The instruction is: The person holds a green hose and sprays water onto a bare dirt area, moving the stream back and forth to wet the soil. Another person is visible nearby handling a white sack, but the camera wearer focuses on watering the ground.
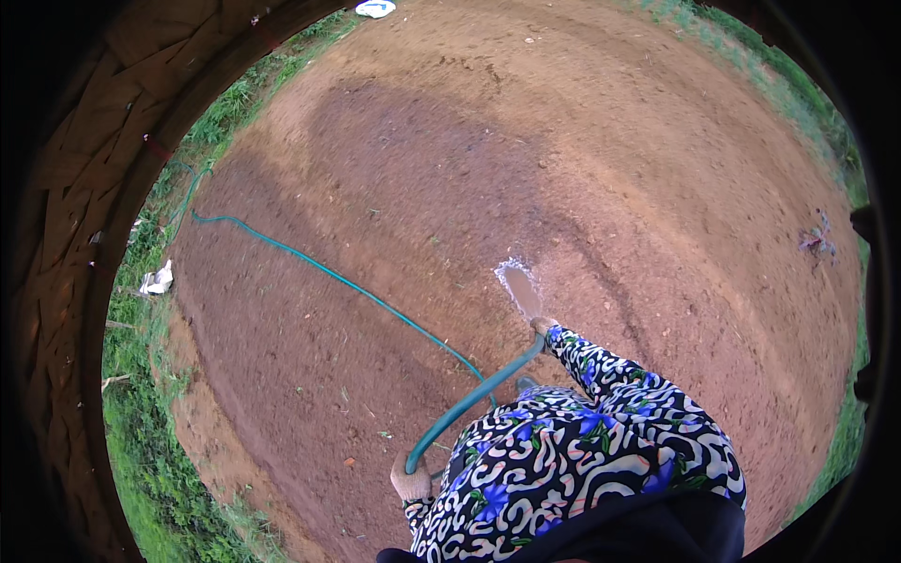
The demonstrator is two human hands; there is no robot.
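A green garden hose (473,396) arcs across the front of my body between my two hands. My right hand (543,326), seemingly in a beige glove, grips it near its outlet end. From there a flattened sheet of water (521,287) fans out over the soil, white at its outer rim. Farther back along the hose, my left hand (410,480), similarly covered, is closed around it at my left side. Bare reddish-brown soil (394,183) lies before me, with darker, wet-looking patches on the left and ahead. The hose's outlet itself is hidden by my right hand.
The hose's length trails over the ground to the grassy edge (232,105) at left. Whitish scraps (158,279) and a white bag-like item (375,8) lie along that edge. A small reddish plant (818,239) grows at right. A woven hat brim (91,141) frames the view.
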